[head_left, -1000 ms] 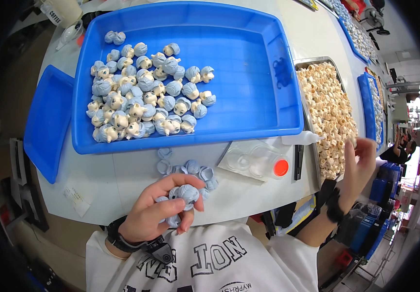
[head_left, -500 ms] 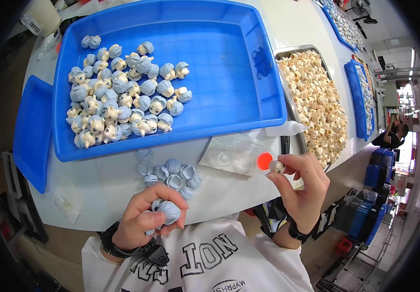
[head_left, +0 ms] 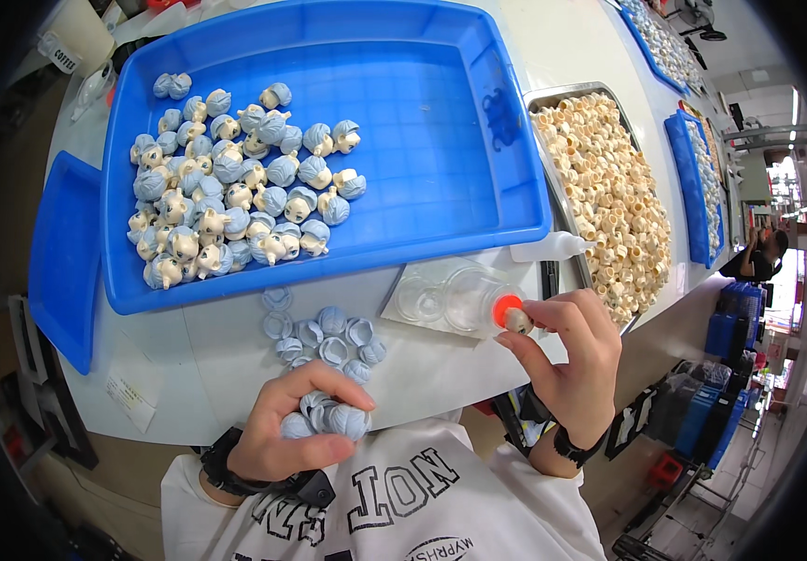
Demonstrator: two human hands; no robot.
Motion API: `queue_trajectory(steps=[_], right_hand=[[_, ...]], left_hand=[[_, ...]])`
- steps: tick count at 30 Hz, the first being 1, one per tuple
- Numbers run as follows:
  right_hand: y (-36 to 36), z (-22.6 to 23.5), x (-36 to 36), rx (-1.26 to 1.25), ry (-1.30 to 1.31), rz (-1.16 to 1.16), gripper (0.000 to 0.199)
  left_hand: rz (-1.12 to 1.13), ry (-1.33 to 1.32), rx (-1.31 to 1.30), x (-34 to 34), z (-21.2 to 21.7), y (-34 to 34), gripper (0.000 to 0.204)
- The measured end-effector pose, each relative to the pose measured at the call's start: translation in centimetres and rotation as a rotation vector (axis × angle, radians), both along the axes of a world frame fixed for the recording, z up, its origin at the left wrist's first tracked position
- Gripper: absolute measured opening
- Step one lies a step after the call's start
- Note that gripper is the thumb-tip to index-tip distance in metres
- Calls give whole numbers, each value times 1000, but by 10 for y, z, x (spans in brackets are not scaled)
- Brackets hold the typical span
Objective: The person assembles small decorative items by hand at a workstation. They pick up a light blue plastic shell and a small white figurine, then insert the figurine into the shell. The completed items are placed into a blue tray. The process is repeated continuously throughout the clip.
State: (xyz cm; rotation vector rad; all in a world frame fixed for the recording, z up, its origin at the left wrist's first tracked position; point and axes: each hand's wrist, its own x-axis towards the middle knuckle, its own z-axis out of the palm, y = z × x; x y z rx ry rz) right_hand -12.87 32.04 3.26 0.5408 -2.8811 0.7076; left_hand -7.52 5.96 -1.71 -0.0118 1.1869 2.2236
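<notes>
Several light-blue doll hair pieces [head_left: 345, 421] are bunched in my left hand [head_left: 296, 439], its fingers curled around them over my lap. Between thumb and fingertips my right hand [head_left: 571, 360] pinches a small cream doll face piece [head_left: 517, 321]. That piece overlaps the orange-red end [head_left: 504, 307] of a clear plastic bottle [head_left: 464, 294]; whether they touch I cannot tell. More blue hair pieces [head_left: 332, 352], some with their hollow side up, lie loose on the table just beyond my left hand.
A large blue tray [head_left: 328, 271] holds many blue-haired doll heads [head_left: 226, 201]. Right of it, a metal tray [head_left: 567, 220] is heaped with cream face pieces [head_left: 609, 196]. A white dropper bottle [head_left: 551, 247] lies between them. A paper slip [head_left: 129, 402] rests on the left.
My right hand has moved left with the doll face piece, up to the bottle's orange-red end. My left hand has lowered and turned, showing more of the hair pieces.
</notes>
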Motion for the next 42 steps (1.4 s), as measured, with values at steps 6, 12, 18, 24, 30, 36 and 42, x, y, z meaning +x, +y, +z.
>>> queue_trajectory(steps=[6, 12, 18, 24, 30, 36, 42], right_hand=[[3, -11, 9, -122, 27, -58, 29], [-5, -13, 20, -208, 206, -170, 36], [-30, -21, 38, -968, -301, 385, 38], [-48, -26, 38, -1047, -503, 436, 36], [-48, -29, 40, -1048, -513, 429, 36], [-46, -27, 40, -971, -575, 433, 35], [-50, -27, 36, -996, -520, 449, 35]], left_hand=[[8, -74, 32, 1, -1, 3, 35], [21, -82, 163, 0, 0, 12, 30], [-165, -105, 17, -6, 0, 17, 29], [-118, -113, 8, -4, -1, 21, 38], [-110, -88, -35, -4, -1, 21, 39], [20, 93, -171, -3, -3, 25, 39], [-48, 42, -180, 2, -5, 25, 41]])
